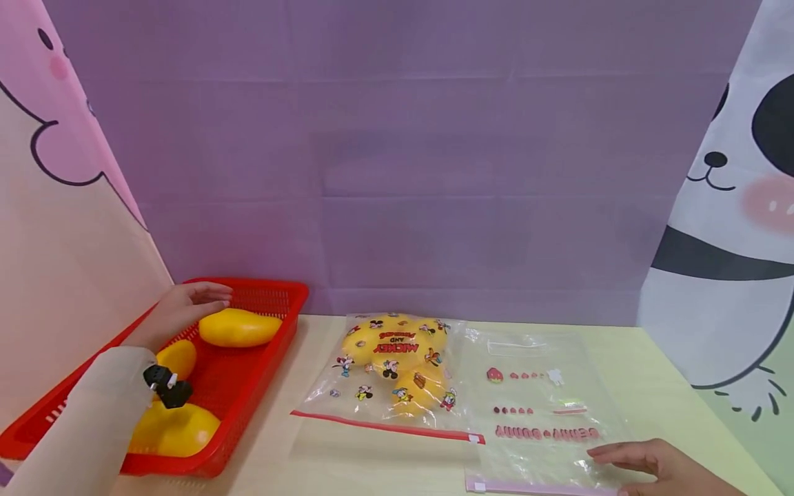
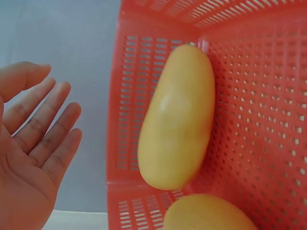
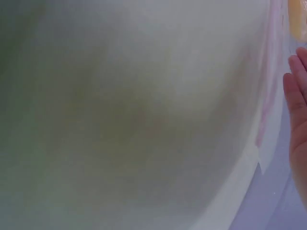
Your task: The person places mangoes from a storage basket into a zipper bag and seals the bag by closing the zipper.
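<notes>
My left hand [image 1: 176,315] hovers over the far left side of a red plastic basket [image 1: 263,375], fingers extended and holding nothing. Just beside its fingertips lies a yellow mango-shaped fruit [image 1: 238,328]; the left wrist view shows the palm apart from a long yellow fruit [image 2: 177,120]. Two more yellow fruits [image 1: 176,430] sit partly hidden under the left sleeve. Near the front right, my right hand [image 1: 660,468] has its fingers loosely extended over the edge of a flat clear zip bag [image 1: 527,386] with pink print and a pink slider strip.
Left of the flat bag, a clear zip bag with cartoon print [image 1: 362,396] and a red strip contains several yellow fruits. Its edge overlaps the flat bag. A purple cloth [image 1: 403,165] hangs behind the pale table [image 1: 366,465], with cartoon-printed panels at both sides.
</notes>
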{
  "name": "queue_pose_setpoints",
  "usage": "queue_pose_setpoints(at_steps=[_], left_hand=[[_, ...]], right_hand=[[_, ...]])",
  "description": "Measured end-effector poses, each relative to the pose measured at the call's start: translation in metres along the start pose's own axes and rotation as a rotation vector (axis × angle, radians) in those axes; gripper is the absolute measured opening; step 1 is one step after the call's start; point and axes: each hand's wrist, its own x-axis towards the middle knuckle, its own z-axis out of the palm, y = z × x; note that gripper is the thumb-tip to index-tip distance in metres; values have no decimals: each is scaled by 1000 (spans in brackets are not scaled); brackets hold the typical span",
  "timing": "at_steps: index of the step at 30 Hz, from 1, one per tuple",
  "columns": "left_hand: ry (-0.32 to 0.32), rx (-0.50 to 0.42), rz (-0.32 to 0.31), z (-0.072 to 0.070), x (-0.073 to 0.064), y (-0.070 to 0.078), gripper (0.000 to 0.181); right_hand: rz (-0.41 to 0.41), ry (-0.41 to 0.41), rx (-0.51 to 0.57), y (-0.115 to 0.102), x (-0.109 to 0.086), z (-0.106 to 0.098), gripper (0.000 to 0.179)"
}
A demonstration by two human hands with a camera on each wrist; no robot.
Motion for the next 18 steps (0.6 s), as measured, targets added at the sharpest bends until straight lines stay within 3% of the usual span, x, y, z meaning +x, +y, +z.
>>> queue_pose_setpoints(at_steps=[3, 11, 14, 18], left_hand=[[-32, 28, 9, 0, 4, -10, 48], [-66, 73, -20, 2, 14, -37, 55], [-70, 81, -43, 5, 15, -44, 53], [-70, 131, -12, 9, 18, -47, 52]], right_hand=[[-14, 12, -24, 2, 0, 1, 35], [67, 52, 113, 5, 6, 7, 38], [64, 53, 97, 7, 8, 8, 36], [51, 91, -15, 11, 11, 7, 33]])
